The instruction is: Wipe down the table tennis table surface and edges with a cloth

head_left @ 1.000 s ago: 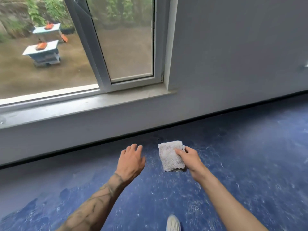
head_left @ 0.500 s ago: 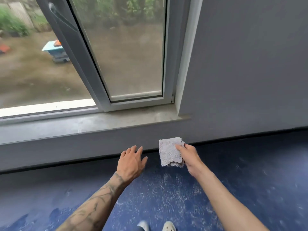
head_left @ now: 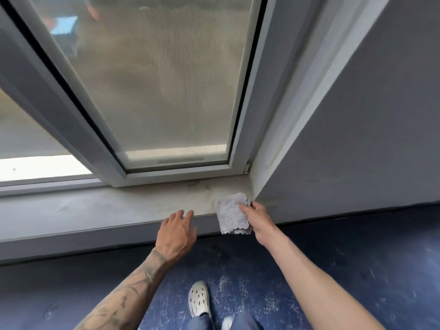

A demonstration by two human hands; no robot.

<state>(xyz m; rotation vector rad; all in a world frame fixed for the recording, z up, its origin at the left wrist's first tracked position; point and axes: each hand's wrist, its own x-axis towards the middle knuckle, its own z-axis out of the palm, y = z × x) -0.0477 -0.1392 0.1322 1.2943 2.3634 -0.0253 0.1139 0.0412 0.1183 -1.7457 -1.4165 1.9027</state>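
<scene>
Well below sill (head_left: 107, 208): pale shoe (head_left: 198, 298) on blue floor (head_left: 357, 270). At sill's front edge: left hand (head_left: 177, 231), fingers straight and spread, tips over the edge, holding nothing; contact unclear. At sill's right end: right hand (head_left: 258, 216), pinches cloth (head_left: 232, 214) between thumb and fingers. Cloth's upper part over sill top, lower part hanging before sill's front face. Behind sill: window (head_left: 166, 91), sash swung inward. Right of sill: grey wall (head_left: 357, 139).
</scene>
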